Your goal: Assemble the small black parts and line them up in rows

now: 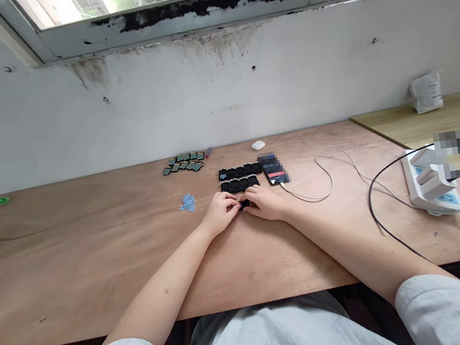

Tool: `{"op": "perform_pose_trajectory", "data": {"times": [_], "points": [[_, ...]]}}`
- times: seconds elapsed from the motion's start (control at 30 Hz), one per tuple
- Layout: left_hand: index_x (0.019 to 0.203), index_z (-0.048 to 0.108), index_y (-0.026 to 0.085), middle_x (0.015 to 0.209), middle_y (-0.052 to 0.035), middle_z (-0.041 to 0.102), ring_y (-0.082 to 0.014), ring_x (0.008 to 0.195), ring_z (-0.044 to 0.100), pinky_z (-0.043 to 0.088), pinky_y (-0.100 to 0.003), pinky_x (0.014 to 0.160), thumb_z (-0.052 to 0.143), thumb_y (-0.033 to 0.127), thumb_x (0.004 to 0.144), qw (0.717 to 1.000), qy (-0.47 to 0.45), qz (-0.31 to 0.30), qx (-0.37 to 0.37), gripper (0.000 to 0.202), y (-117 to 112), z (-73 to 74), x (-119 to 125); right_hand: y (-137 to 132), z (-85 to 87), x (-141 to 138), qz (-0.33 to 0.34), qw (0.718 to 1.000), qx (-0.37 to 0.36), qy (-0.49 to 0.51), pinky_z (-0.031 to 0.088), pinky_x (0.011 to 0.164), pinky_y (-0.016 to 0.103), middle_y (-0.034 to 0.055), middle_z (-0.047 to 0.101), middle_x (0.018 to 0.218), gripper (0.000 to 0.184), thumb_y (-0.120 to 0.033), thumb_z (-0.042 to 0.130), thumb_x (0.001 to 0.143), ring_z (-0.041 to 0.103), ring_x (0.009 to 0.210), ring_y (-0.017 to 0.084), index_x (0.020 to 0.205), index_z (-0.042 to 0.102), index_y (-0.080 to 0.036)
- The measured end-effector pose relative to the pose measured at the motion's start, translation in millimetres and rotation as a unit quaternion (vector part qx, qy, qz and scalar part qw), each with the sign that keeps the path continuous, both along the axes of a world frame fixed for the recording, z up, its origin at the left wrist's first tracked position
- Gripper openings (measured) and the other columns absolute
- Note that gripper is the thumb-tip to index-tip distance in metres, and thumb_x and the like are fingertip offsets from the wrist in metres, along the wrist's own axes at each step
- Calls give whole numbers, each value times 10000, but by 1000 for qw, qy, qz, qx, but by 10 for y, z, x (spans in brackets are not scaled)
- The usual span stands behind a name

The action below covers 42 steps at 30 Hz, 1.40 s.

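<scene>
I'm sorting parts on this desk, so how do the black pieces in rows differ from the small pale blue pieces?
The black pieces are dark and lined up in two tidy rows, while the pale blue pieces lie in a loose clump. The black pieces look larger than the pale blue pieces, which sit further left. Both lie on the plywood desktop.

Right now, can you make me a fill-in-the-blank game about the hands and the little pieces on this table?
The left hand and right hand hold one small piece colored ____.
The light-blue pieces lie to the ____ of the hands.
The black pieces sit in ____ rows.

Missing words: black, left, two.
</scene>
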<state>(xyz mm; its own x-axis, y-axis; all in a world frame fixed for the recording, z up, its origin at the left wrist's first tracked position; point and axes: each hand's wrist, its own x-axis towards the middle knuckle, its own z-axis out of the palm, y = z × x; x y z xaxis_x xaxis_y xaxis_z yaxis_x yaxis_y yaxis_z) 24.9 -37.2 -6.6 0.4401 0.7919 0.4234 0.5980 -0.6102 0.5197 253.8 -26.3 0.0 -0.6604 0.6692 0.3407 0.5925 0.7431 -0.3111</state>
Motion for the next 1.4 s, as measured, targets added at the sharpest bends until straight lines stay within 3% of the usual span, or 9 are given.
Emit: {"op": "perform_pose_trajectory", "data": {"times": [0.4, 0.53, 1.2, 1.4], "points": [[1194, 736, 274, 1294, -79, 666, -271, 1242, 551, 457, -482, 1070, 541, 226, 995, 980, 166, -78, 74, 283, -67, 93, -148, 5, 7, 8, 3, 1000, -4, 7, 475, 910, 380, 93, 702, 1057, 234, -285, 681, 962, 607, 1024, 256, 1173, 688, -184], [1241, 703, 277, 1310, -73, 668, -255, 1233, 574, 468, -470, 1068, 514, 171, 992, 983, 153, -81, 63, 330, -55, 54, -174, -13, 24, 8, -4, 1000, -5, 7, 476, 922, 383, 102, 702, 1107, 236, -289, 697, 954, 610, 1038, 258, 1161, 690, -177], [1217, 724, 280, 1274, -90, 678, -256, 1191, 604, 492, -467, 1019, 520, 192, 1007, 983, 137, -87, 86, 305, -30, -1, -183, 9, -17, 22, -3, 1000, -2, 8, 470, 934, 385, 99, 691, 1121, 233, -297, 699, 955, 604, 1050, 254, 1162, 688, -190], [1219, 722, 287, 1276, -80, 679, -255, 1200, 598, 485, -464, 1035, 531, 204, 997, 985, 137, -87, 66, 304, -54, 52, -175, 18, -28, 17, 1, 1000, -7, 8, 472, 952, 389, 89, 696, 1126, 254, -327, 677, 972, 609, 1072, 252, 1195, 682, -204]]}}
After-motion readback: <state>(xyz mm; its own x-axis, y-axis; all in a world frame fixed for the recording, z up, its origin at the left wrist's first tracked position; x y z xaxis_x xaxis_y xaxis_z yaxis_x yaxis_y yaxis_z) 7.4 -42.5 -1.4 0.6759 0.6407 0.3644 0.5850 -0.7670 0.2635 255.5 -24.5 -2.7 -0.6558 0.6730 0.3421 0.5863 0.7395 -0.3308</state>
